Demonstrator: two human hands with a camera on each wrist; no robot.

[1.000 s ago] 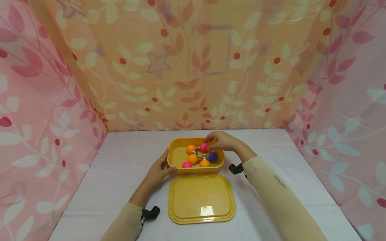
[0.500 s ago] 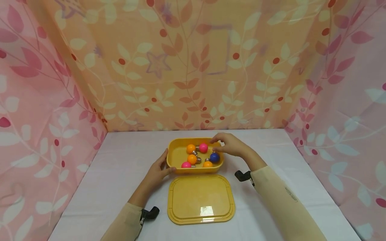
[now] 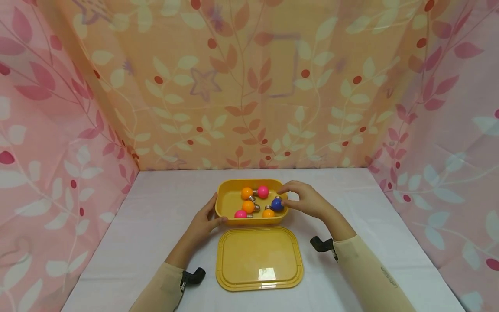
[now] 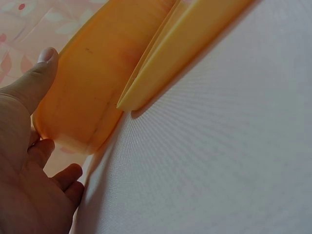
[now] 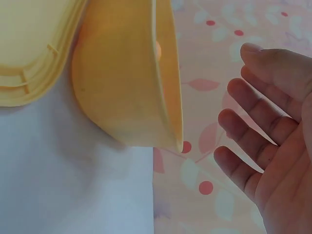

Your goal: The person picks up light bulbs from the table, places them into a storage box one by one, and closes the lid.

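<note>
Box [image 3: 253,221]: on the table [image 3: 163,195], lidless, holding six bulbs; probably light, stiff plastic, easily slid; best taken by opposite end walls.
Left hand [image 3: 200,223]: at the box's left end, gripping it, thumb by the near corner, fingers round the end.
Right hand [image 3: 309,201]: over the box's right end, close to the blue bulb; fingers loosely bent and parted, nothing visibly held; contact with bulb, cannot tell.
Blue bulb [image 3: 277,205]: inside the box, near its right wall.
Orange bulbs [image 3: 247,207]: three inside the box, one farther back, one mid-floor, one by the near wall.
Pink bulbs [image 3: 263,192]: two inside the box, one toward the far wall, one at near left.
Bulb handling: likely light, hard, slippery, perhaps fragile; best pinched around the globe or metal base.
Lid [image 3: 260,259]: flat, just in front of the box.
</note>
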